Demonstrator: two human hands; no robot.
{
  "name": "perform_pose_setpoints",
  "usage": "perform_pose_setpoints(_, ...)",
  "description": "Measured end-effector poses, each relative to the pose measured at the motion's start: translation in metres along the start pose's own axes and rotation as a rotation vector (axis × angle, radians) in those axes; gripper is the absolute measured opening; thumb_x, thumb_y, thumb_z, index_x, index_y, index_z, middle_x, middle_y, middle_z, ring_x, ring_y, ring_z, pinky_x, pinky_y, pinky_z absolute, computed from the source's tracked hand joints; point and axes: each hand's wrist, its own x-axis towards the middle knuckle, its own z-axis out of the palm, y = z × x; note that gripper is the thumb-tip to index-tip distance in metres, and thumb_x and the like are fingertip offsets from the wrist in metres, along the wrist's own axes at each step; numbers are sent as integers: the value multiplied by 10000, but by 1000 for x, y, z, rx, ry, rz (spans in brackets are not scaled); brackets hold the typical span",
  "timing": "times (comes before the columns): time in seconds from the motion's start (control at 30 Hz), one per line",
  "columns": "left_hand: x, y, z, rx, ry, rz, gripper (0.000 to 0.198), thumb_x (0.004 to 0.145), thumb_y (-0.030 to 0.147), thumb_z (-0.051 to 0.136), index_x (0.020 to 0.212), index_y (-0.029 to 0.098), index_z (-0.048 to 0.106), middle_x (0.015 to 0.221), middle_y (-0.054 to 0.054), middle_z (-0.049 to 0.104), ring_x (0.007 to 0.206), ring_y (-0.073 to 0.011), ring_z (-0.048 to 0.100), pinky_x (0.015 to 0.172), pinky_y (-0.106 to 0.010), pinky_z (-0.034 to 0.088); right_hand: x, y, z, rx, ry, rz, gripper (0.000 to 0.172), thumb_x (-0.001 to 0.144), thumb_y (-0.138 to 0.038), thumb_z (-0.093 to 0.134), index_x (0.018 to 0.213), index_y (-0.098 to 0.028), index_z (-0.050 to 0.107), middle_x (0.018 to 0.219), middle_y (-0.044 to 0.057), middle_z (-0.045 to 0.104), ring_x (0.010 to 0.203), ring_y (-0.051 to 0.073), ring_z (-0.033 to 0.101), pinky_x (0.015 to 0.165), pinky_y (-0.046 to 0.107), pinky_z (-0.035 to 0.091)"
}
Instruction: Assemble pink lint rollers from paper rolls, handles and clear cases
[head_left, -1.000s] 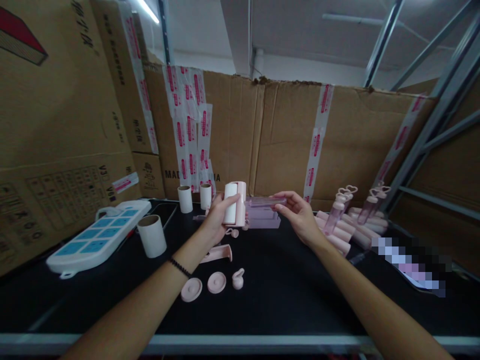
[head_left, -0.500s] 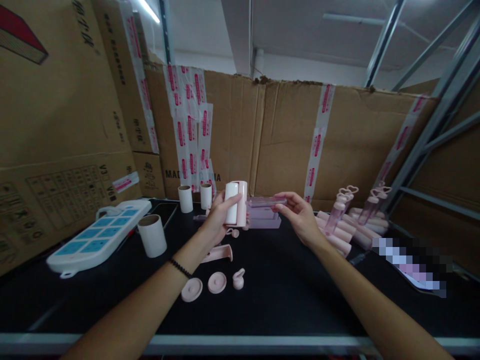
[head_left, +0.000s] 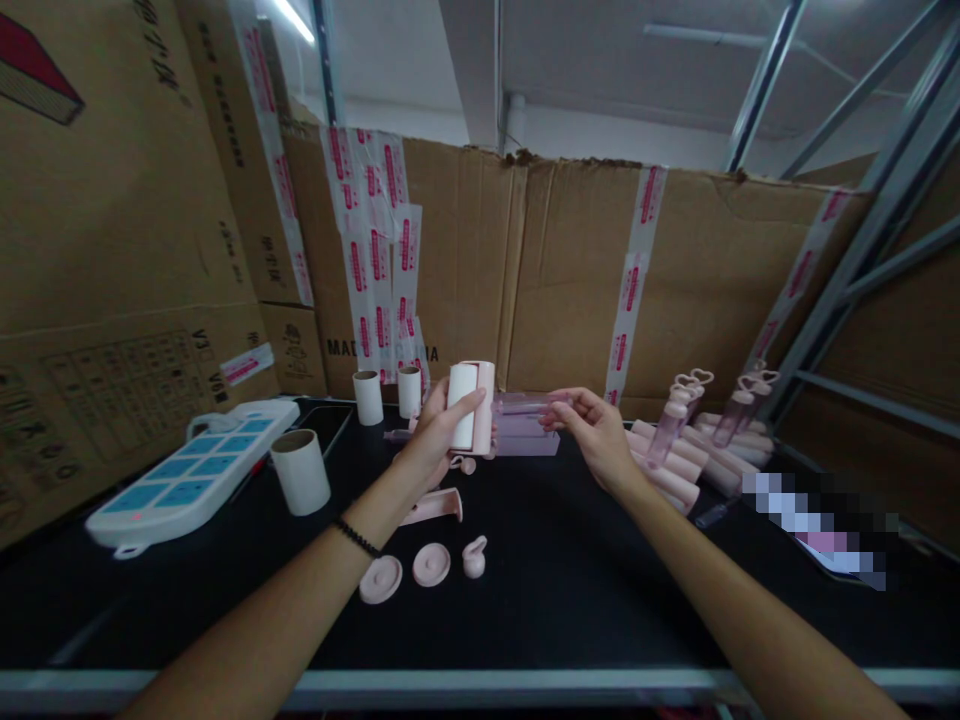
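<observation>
My left hand (head_left: pixel 442 420) is wrapped round a pink holder (head_left: pixel 485 405) with a white roll (head_left: pixel 463 405) in it, held upright above the table. To its right, my right hand (head_left: pixel 592 425) pinches the end of a clear purple piece (head_left: pixel 517 403). Behind and below that piece is a light purple box (head_left: pixel 529 441). Nearer me on the black table lie a pink bracket (head_left: pixel 439 506), two round pink discs (head_left: pixel 381 578) (head_left: pixel 431 565) and a small pink knob-like part (head_left: pixel 474 558).
White rolls (head_left: pixel 300 472) stand at the left beside a white power strip (head_left: pixel 191 470). Pink cylinders and clear bottles with heart-shaped loops (head_left: pixel 667 430) are at the right, near a blurred-out object (head_left: pixel 817 530). Cardboard walls (head_left: pixel 570 270) rise behind.
The view has shifted slightly. My hands keep nearly the same positions, with the roll and holder in my left hand and the purple piece at my right fingertips.
</observation>
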Motion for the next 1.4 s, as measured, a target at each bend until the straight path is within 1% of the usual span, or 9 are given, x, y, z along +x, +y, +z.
perform_pose_setpoints(0.13,-2,3,2,18,8,35,556,780,417,812,1210,223,516,811,-22,685,571,-193,694,464,-292,590,0,-1,2,8,11,28,368,825,-508,781,968,-191,661,796,41,759,683,174,723,660,317,597)
perform_pose_setpoints(0.23,-4,4,3,51,6,80,554,792,427,800,1223,231,512,823,-23,687,557,-183,688,460,-276,579,0,0,3,-24,24,20,359,847,-528,753,907,-191,646,763,35,748,603,147,678,578,279,551)
perform_pose_setpoints(0.37,-5,6,5,72,13,113,567,752,421,831,1185,225,523,815,-8,670,563,-176,682,463,-264,571,1,1,2,-72,48,12,362,865,-546,727,845,-195,640,699,17,718,540,131,624,524,260,503)
perform_pose_setpoints(0.53,-7,6,7,83,5,115,565,774,417,811,1208,221,507,814,-9,668,577,-168,683,476,-237,555,0,2,1,-76,50,9,367,873,-551,716,822,-197,633,703,18,717,538,129,615,521,259,496)
perform_pose_setpoints(0.77,-8,4,7,96,28,134,561,768,418,807,1197,228,498,824,0,647,538,-162,657,431,-244,539,-3,2,6,-36,49,27,367,861,-543,734,812,-194,629,700,15,713,539,125,619,520,252,504)
perform_pose_setpoints(0.87,-9,3,8,104,39,126,559,779,425,802,1207,235,498,801,4,644,535,-157,651,416,-219,512,-5,3,8,-17,52,42,379,853,-552,738,808,-193,626,700,15,710,542,124,617,523,251,507)
perform_pose_setpoints(1.03,-11,5,10,74,12,118,543,805,433,785,1219,254,483,785,-2,661,528,-169,656,392,-214,489,-8,4,10,-9,32,40,353,883,-528,718,823,-188,645,718,11,702,566,119,621,546,243,512)
perform_pose_setpoints(1.23,-13,7,13,73,-7,112,547,776,406,818,1192,241,504,753,1,658,507,-163,647,369,-194,449,-8,0,10,-47,14,32,351,884,-542,709,832,-197,660,709,9,689,568,129,610,546,256,518)
perform_pose_setpoints(1.4,-11,3,11,56,6,115,574,749,389,838,1202,232,521,791,2,666,516,-144,645,415,-204,482,-9,-3,11,-46,26,29,344,885,-535,711,835,-199,656,696,3,673,565,128,600,532,250,507)
